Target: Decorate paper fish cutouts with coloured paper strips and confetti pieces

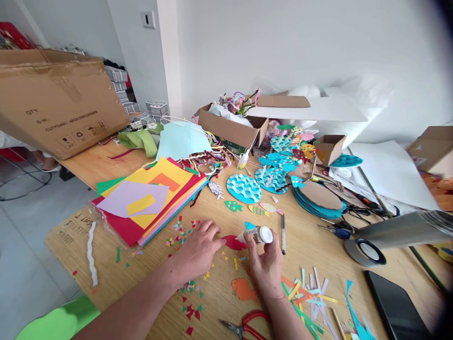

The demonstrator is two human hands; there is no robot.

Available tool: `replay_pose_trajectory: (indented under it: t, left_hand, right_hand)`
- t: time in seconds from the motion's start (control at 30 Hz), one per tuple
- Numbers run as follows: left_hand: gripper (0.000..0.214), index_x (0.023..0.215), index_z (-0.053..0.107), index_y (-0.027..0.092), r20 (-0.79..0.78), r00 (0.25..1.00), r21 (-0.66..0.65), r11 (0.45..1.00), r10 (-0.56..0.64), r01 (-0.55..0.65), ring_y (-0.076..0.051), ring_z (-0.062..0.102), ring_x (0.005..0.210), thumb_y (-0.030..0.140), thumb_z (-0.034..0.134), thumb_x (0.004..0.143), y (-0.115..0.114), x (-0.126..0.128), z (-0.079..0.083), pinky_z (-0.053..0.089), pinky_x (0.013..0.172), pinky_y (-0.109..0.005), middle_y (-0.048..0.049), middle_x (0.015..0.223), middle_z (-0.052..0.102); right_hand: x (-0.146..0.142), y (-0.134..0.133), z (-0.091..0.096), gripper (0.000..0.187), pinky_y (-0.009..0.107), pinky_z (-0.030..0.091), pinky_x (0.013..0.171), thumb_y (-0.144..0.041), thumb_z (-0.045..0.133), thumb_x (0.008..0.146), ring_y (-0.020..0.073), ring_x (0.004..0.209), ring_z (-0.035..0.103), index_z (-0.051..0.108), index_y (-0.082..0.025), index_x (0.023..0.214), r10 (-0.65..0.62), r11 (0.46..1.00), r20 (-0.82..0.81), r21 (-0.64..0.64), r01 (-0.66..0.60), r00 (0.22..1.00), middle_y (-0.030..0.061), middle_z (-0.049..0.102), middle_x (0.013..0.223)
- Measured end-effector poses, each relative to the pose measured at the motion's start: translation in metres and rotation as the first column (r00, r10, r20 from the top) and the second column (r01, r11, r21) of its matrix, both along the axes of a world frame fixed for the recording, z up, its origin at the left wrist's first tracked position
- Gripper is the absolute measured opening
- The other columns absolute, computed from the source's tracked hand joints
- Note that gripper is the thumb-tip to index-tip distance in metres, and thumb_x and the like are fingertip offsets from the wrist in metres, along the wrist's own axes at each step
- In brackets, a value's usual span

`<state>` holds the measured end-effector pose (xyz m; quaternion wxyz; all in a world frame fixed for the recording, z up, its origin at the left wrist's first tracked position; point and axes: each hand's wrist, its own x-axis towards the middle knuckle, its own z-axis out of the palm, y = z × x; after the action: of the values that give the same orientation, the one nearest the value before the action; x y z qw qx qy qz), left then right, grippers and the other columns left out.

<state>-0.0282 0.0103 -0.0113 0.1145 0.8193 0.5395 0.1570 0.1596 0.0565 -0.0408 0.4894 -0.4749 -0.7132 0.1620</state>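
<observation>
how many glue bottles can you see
2. One glue bottle held in the right hand; the other by the open box. More may hide in the clutter.

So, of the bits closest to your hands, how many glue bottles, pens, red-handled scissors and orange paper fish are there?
glue bottle, held in the right hand: 1
pen: 1
red-handled scissors: 1
orange paper fish: 1
Total: 4

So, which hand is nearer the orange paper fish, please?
Right: the right hand, holding a glue bottle, is close beside the orange paper fish; the left hand lies farther up-left.
</observation>
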Motion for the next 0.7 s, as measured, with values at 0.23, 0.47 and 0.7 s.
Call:
replay_pose_trajectory:
  t: [0.23, 0.47, 0.7]
  left_hand:
    - [0.037, 0.107, 0.062, 0.023, -0.002, 1.000, -0.007, 1.000, -0.001, 0.001, -0.023, 0.041, 0.110, 0.003, 0.048, 0.079, 0.0000, -0.0005, 0.0014, 0.041, 0.093, -0.039, -0.0073, 0.106, 0.051]
    - [0.036, 0.105, 0.063, 0.022, 0.003, 1.000, -0.009, 1.000, 0.001, -0.001, -0.023, 0.040, 0.110, 0.002, 0.048, 0.078, -0.0003, 0.0001, 0.0019, 0.041, 0.094, -0.039, -0.0074, 0.106, 0.051]
    - [0.035, 0.105, 0.063, 0.023, -0.006, 1.000, -0.006, 1.000, 0.001, -0.001, -0.023, 0.040, 0.111, 0.003, 0.048, 0.080, -0.0003, -0.0001, 0.0015, 0.040, 0.096, -0.040, -0.0071, 0.107, 0.051]
  right_hand:
    - [0.0005, 0.0001, -0.0001, 0.013, 0.027, 0.041, 0.059, -0.028, 0.058, 0.084, 0.0129, 0.063, 0.048, 0.048, -0.020, 0.090, 0.005, 1.000, -0.015, -0.013, -0.005, 1.000, -0.0014, 0.051, 0.074]
    - [0.0049, -0.0021, -0.0063, 0.014, 0.031, 0.042, 0.064, -0.028, 0.060, 0.083, 0.0144, 0.068, 0.052, 0.050, -0.020, 0.090, -0.039, 0.999, -0.146, -0.041, 0.034, 0.989, 0.0001, 0.052, 0.079]
    - [0.0029, -0.0015, 0.0006, 0.012, 0.029, 0.041, 0.061, -0.027, 0.059, 0.083, 0.0137, 0.065, 0.050, 0.049, -0.020, 0.086, -0.056, 0.998, -0.051, 0.004, 0.056, 0.997, -0.0018, 0.050, 0.074]
